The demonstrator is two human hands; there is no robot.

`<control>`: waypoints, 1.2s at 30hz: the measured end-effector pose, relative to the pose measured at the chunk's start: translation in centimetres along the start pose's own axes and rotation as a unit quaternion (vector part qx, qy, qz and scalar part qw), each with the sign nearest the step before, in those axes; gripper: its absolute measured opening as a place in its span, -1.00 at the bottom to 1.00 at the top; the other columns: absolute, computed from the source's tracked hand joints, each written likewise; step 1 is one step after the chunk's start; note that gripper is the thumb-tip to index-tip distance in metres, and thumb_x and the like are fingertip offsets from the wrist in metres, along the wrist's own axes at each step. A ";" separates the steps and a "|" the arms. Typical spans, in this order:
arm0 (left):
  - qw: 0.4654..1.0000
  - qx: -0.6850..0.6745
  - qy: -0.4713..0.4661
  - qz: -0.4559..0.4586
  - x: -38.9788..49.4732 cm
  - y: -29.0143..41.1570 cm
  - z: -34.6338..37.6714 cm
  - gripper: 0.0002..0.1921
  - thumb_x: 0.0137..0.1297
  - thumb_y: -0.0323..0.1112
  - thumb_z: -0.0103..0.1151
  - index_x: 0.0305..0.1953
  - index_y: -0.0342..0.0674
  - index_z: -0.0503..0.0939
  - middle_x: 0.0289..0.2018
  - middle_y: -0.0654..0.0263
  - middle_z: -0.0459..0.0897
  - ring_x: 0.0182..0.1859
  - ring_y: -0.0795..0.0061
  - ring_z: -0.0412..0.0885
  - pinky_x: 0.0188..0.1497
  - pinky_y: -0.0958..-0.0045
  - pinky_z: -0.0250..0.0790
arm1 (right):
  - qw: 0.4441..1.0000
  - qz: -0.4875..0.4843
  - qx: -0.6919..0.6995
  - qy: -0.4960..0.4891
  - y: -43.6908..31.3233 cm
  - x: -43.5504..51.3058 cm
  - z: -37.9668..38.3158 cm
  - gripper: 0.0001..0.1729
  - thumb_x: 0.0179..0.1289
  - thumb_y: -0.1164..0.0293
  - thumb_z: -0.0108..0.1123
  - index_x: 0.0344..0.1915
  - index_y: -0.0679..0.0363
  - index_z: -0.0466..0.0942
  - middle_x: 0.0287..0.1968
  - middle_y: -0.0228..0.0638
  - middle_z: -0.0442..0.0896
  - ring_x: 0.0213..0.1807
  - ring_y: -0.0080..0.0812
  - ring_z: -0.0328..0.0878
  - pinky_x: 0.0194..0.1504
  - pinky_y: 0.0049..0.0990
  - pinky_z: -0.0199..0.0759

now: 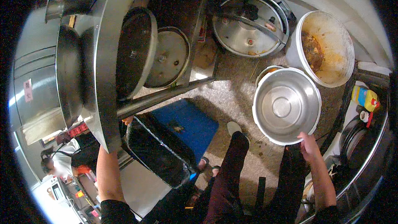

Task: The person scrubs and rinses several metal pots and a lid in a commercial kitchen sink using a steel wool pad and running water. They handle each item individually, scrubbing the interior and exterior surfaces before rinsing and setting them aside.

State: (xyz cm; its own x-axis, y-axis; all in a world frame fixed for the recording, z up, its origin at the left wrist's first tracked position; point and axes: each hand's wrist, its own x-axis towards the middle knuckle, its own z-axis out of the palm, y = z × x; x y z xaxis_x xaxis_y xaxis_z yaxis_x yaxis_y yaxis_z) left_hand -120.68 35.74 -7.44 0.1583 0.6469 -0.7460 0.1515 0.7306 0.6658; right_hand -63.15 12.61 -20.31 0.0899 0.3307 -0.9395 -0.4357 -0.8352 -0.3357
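My right hand (307, 147) grips the near rim of an empty, round aluminium pot (281, 104), thumb over the edge. The pot is tipped so that its inside faces me, and it partly covers a small container (267, 72) behind it. My left forearm reaches under the edge of a stainless steel counter (107, 68). Only a few fingers of my left hand (127, 120) show, close to the counter's leg and the rim of a bin with a black liner (155, 149); the counter hides what they hold.
A large pressure cooker (248, 34) and a stained white bucket (329, 48) stand on the floor by the wall. Lids (168, 57) lean under the counter. A blue board (186, 124) lies beside the bin. At right are a yellow bottle (365, 96) and pans (354, 137). Another person (68, 155) is at left.
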 end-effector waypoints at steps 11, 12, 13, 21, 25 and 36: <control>0.981 -0.027 0.192 -0.016 -5.5 -1.8 0.8 -0.41 0.20 0.22 -0.33 -0.61 -0.23 0.39 -0.84 0.31 0.30 -0.83 0.44 0.21 -0.77 0.48 0.06 | 0.998 0.019 -0.056 0.019 1.2 -0.8 -2.2 -0.80 -0.02 0.35 0.00 -0.64 0.24 0.40 -0.81 -0.34 0.39 -0.81 -0.43 0.33 -0.74 -0.51 0.21; 0.976 -0.033 0.215 -0.018 -6.5 -2.0 1.0 -0.42 0.20 0.21 -0.31 -0.61 -0.23 0.39 -0.84 0.32 0.30 -0.83 0.45 0.21 -0.77 0.49 0.06 | 0.999 0.017 0.047 -0.015 0.6 -2.2 0.2 -0.70 0.00 0.38 -0.08 -0.37 0.44 0.42 -0.63 -0.12 0.53 -0.68 -0.26 0.49 -0.62 -0.40 0.41; 0.971 -0.040 0.234 -0.019 -7.1 -2.5 1.2 -0.42 0.20 0.21 -0.30 -0.61 -0.23 0.39 -0.83 0.32 0.30 -0.83 0.46 0.21 -0.77 0.49 0.05 | 0.999 0.016 0.023 -0.040 0.0 -2.9 0.6 -0.70 0.02 0.39 -0.10 -0.34 0.42 0.42 -0.62 -0.16 0.54 -0.65 -0.29 0.50 -0.60 -0.42 0.41; 0.897 -0.157 0.413 -0.003 -16.7 -9.3 2.9 -0.52 0.14 0.19 -0.14 -0.59 -0.12 0.37 -0.82 0.41 0.28 -0.84 0.52 0.17 -0.81 0.54 -0.04 | 0.984 -0.067 0.012 -0.164 0.0 -4.8 -0.6 -0.60 0.16 0.40 -0.24 -0.16 0.53 0.36 -0.33 0.08 0.57 -0.36 -0.16 0.58 -0.29 -0.26 0.49; 0.919 -0.097 0.353 -0.146 -23.4 -13.6 5.0 -0.43 0.20 0.23 -0.26 0.00 -0.13 0.13 -0.08 0.25 0.11 -0.06 0.31 0.03 -0.07 0.32 -0.12 | 0.990 -0.084 -0.042 -0.101 0.0 -5.7 -1.6 -0.62 0.18 0.42 -0.21 -0.14 0.54 0.34 -0.39 0.07 0.59 -0.45 -0.18 0.60 -0.44 -0.32 0.53; 0.993 -0.040 0.038 -0.109 -24.9 -10.5 27.0 -0.27 0.23 0.21 -0.22 0.27 -0.19 0.06 0.22 0.17 0.18 0.23 0.23 0.18 0.19 0.25 0.10 | 0.985 -0.100 0.112 -0.088 3.3 -5.5 -7.3 -0.71 0.00 0.45 0.00 -0.27 0.42 0.46 -0.44 -0.12 0.58 -0.49 -0.23 0.57 -0.43 -0.30 0.49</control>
State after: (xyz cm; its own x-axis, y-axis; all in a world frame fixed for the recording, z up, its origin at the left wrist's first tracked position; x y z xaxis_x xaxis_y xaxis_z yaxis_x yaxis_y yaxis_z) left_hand -99.83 6.12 4.61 0.0557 0.4841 -0.8732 0.0965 0.8679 0.4873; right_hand -58.57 4.86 -16.78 0.0467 0.5661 -0.8230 -0.6132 -0.6342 -0.4709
